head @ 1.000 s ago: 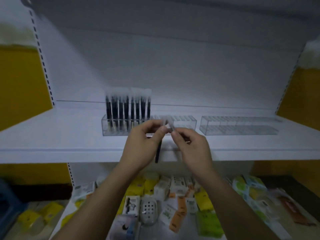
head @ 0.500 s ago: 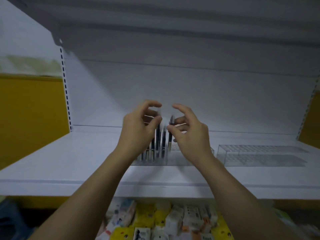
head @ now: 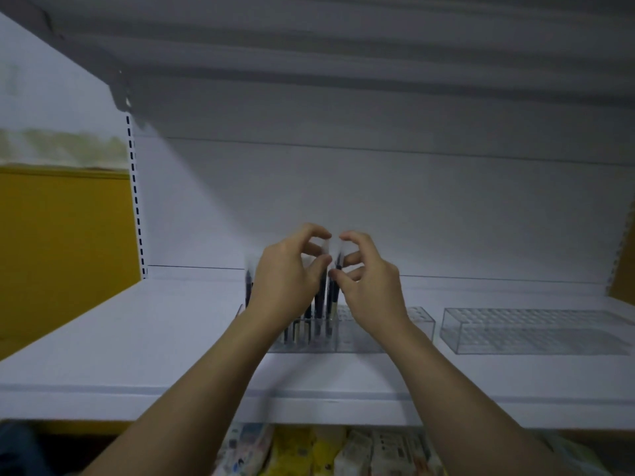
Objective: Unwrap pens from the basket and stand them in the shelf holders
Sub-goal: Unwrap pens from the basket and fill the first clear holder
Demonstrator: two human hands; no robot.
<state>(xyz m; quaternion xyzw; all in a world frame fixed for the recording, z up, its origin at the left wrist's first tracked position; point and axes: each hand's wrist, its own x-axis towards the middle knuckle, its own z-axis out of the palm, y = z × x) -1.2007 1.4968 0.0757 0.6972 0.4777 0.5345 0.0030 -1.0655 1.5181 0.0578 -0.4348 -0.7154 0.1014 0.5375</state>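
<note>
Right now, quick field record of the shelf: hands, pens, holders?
left grip: hand pinches top of black pen with clear cap, standing in clear plastic grid holder
right grip: hand pinches second black pen, lower end at that holder
stocked: other black pens in its left part
spare: second clear plastic holder, no pens seen
surface: white metal shelf

Clear glossy plastic holder (head: 532, 329), matt white shelf (head: 103, 338)

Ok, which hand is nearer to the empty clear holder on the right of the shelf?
Right. The right hand, pinching a pen, is over the partly filled holder just left of the empty holder; the left hand is further left, beyond the right hand.
</note>
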